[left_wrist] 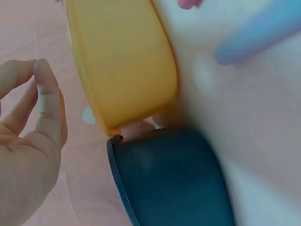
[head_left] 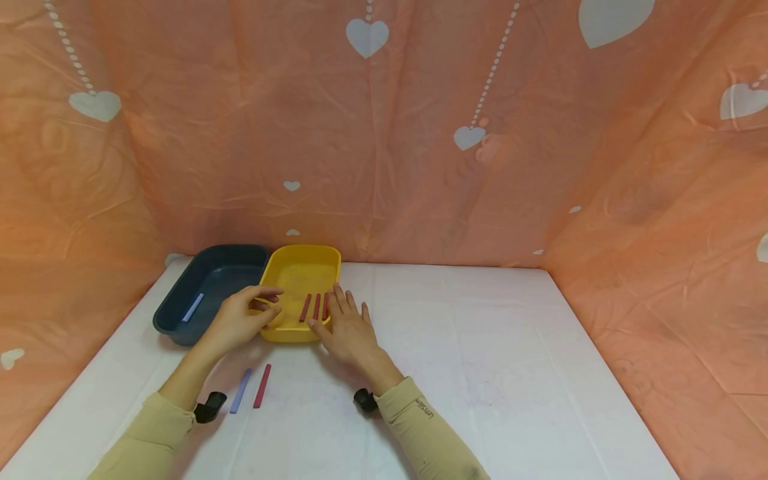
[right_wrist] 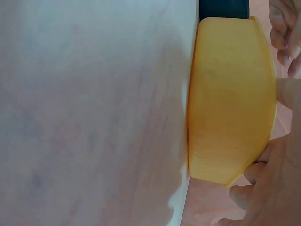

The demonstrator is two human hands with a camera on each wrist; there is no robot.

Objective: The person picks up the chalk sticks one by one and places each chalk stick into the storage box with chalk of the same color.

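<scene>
My left hand [head_left: 240,315] hovers at the near left side of the yellow tray [head_left: 300,335], fingers loosely bent and a gap between thumb and fingertips. Nothing shows between those fingers in the left wrist view. At the tray's right rim is my right hand [head_left: 354,335], fingers spread and fairly straight, fingertips over the edge. Inside the yellow tray, three dark red chalk-like sticks [head_left: 305,308] lie side by side near that hand. One blue stick [head_left: 193,308] lies in the dark blue tray [head_left: 170,330].
On the white tabletop [head_left: 468,373], a second blue stick [head_left: 241,391] and a red stick [head_left: 262,386] lie in front of the trays, near my left wrist. The two trays stand side by side near the back edge. Behind hangs an orange curtain [head_left: 408,187] with hearts.
</scene>
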